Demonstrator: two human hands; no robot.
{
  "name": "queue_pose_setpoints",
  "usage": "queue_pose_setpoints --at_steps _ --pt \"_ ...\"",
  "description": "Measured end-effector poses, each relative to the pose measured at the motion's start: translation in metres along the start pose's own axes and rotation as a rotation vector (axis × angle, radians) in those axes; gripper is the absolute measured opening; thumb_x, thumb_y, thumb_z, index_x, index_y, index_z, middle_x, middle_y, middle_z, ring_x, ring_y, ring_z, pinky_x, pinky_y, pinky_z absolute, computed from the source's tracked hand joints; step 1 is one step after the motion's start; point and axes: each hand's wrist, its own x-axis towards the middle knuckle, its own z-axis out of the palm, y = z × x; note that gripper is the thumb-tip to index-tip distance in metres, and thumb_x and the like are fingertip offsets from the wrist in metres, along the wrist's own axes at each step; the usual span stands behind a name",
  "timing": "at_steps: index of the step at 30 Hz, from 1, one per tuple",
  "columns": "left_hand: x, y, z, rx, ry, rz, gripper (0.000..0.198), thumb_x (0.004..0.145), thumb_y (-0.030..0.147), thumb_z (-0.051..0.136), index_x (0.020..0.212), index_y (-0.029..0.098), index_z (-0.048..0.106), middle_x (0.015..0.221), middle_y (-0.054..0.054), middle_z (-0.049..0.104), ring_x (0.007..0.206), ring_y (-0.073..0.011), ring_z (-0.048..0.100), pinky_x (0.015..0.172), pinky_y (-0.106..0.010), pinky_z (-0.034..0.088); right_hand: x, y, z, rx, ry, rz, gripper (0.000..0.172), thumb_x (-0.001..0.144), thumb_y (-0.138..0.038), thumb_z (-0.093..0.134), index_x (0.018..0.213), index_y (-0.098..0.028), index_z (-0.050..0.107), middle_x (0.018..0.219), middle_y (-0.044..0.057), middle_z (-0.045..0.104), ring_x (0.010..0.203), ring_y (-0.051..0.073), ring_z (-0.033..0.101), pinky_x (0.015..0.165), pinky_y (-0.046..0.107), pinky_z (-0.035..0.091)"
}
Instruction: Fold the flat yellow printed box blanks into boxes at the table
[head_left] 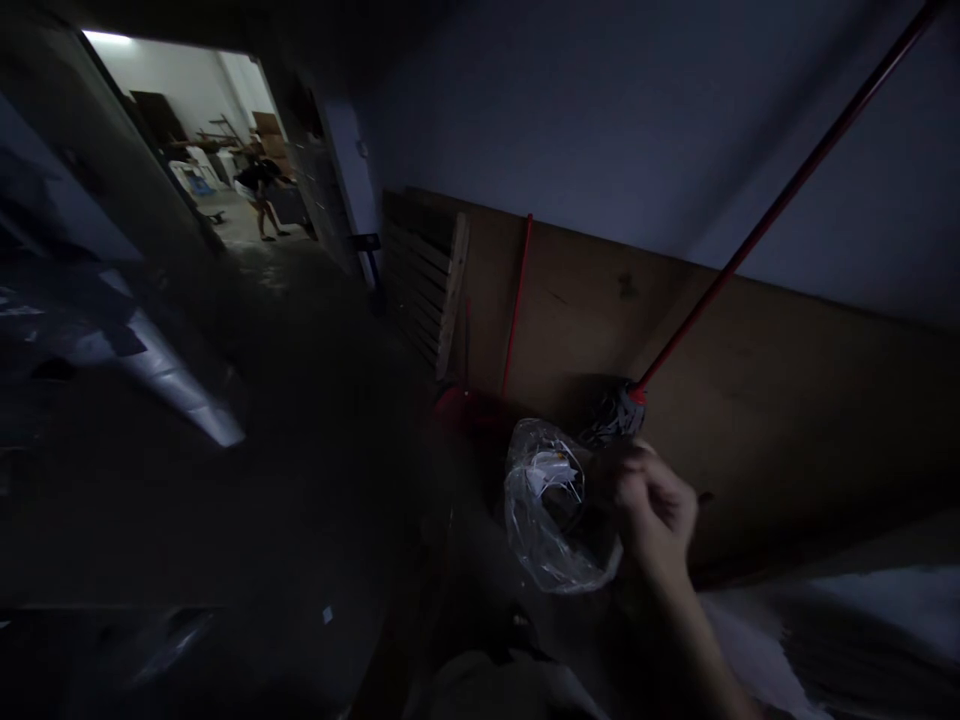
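Note:
My right hand [656,500] is raised at the lower right, its fingers curled closed and slightly blurred. Whether anything is inside the fist is hidden. Just left of it, a clear plastic bag [559,570] gapes open, with white scraps [551,472] and thin strips inside. The hand overlaps the bag's right side in view; I cannot tell if it grips the rim. At the bottom, a dim shape looks like my left forearm [390,650], but its hand is lost in the dark.
A mop [619,412] with a red handle leans against the wall beyond the bag. Nearby are another red pole [517,305], a red dustpan-like object [469,405] and a wooden pallet [439,290]. Through a lit doorway, a person [260,190] bends over. A small white scrap [327,614] lies on the floor.

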Motion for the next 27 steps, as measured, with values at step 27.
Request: queue_pose_setpoints --at_steps 27 --pt "-0.008 -0.007 0.027 -0.162 0.136 0.286 0.029 0.071 0.007 0.079 0.098 0.019 0.074 0.109 -0.005 0.074 0.102 -0.0173 0.07 0.094 -0.026 0.057 -0.043 -0.009 0.049 -0.044 -0.422 -0.005 0.014 0.094 -0.029 0.061 0.084 -0.021 0.065 0.087 0.006 0.066 0.085 0.019 0.064 0.078 0.032 0.053"
